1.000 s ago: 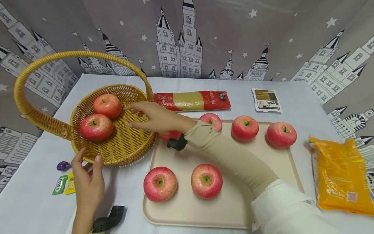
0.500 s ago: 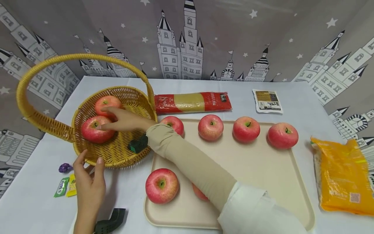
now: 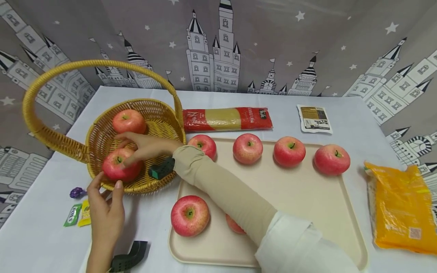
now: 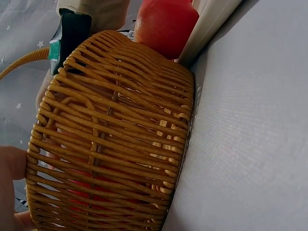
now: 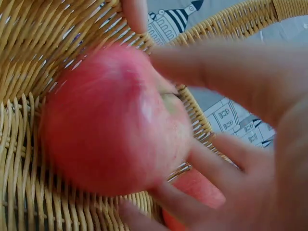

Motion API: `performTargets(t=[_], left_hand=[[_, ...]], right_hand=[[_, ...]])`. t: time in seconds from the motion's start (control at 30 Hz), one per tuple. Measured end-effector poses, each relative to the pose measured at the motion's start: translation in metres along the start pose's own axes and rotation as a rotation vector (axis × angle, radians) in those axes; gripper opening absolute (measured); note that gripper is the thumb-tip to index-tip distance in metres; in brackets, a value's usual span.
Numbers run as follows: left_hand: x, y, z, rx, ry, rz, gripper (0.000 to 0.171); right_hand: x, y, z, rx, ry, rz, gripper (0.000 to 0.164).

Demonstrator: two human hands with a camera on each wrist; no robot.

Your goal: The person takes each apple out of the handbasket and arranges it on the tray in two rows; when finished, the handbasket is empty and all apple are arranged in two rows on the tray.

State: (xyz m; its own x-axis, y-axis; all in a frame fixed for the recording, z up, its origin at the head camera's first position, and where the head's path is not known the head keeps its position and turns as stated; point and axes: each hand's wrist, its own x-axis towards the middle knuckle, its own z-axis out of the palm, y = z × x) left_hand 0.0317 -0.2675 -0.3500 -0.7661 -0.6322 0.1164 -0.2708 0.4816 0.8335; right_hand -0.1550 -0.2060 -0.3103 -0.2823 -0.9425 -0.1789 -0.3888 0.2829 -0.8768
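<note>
- Inside the basket (image 3: 162, 108), against its near side toward the left edge of the tabletop (image 3: 37, 208), an apple (image 3: 114, 170) sits clamped between the thumb and fingers of the right hand (image 3: 149, 146).
- The left hand (image 3: 107, 212), thumb and fingers apart, touches the basket's near rim.
- By its look, the apple should be firm and stiff, of middling weight, its smooth skin apt to slip and its flesh likely to bruise if dropped.
- The surest hold would appear to be round its widest part, thumb opposite fingers, clear of the stem.
- A second apple (image 3: 129, 121) rests behind it, toward the basket's far rim.
- On the tray (image 3: 290, 201), four apples (image 3: 247, 148) line the far edge; a lone apple (image 3: 190, 216) sits toward the near left corner, and a half-hidden apple (image 3: 233, 224) shows beside the right sleeve (image 3: 225, 189).
- Also pictured: a red pack (image 3: 228, 119) near the tabletop's far edge, a sachet (image 3: 315, 119) toward the far right corner, an orange bag (image 3: 403, 206) by the right edge.
</note>
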Motion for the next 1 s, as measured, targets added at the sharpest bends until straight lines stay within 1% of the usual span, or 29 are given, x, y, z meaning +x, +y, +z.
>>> performTargets(t=[0.03, 0.13, 0.2, 0.23, 0.33, 0.47, 0.53, 0.7, 0.8, 0.87, 1.0], left_hand=[[0.000, 0.000, 0.000, -0.003, -0.005, 0.001, 0.052], [0.001, 0.002, 0.000, -0.004, -0.016, 0.004, 0.053], [0.002, 0.003, 0.000, -0.003, -0.020, 0.003, 0.053], [0.002, 0.003, 0.000, -0.003, -0.024, 0.000, 0.053], [0.002, 0.003, 0.001, 0.002, -0.028, -0.003, 0.053], [0.002, 0.002, 0.002, 0.003, -0.034, -0.011, 0.052], [0.002, 0.001, 0.002, 0.001, -0.034, -0.018, 0.052], [0.002, 0.000, 0.002, -0.008, -0.032, -0.020, 0.052], [0.002, -0.001, 0.002, -0.011, -0.028, -0.022, 0.052], [0.002, -0.001, 0.001, -0.014, -0.023, -0.024, 0.052], [0.001, -0.001, 0.001, -0.013, -0.012, -0.016, 0.051]], right_hand=[[0.000, -0.001, 0.000, 0.001, -0.040, -0.006, 0.084], [-0.001, -0.004, 0.002, -0.054, -0.180, -0.013, 0.088], [-0.001, -0.005, 0.003, -0.102, -0.245, -0.028, 0.090], [-0.002, -0.005, 0.003, -0.121, -0.267, -0.031, 0.089], [-0.006, -0.007, 0.002, -0.111, -0.318, -0.028, 0.086], [-0.013, -0.009, -0.002, -0.166, -0.351, -0.001, 0.084], [-0.015, -0.008, -0.004, -0.217, -0.349, 0.000, 0.083], [-0.027, -0.005, -0.013, -0.201, -0.310, -0.006, 0.076], [-0.041, -0.004, -0.023, -0.189, -0.257, -0.017, 0.067], [-0.052, -0.004, -0.029, -0.176, -0.206, -0.026, 0.063], [-0.076, -0.003, -0.041, -0.095, -0.086, -0.073, 0.059]])
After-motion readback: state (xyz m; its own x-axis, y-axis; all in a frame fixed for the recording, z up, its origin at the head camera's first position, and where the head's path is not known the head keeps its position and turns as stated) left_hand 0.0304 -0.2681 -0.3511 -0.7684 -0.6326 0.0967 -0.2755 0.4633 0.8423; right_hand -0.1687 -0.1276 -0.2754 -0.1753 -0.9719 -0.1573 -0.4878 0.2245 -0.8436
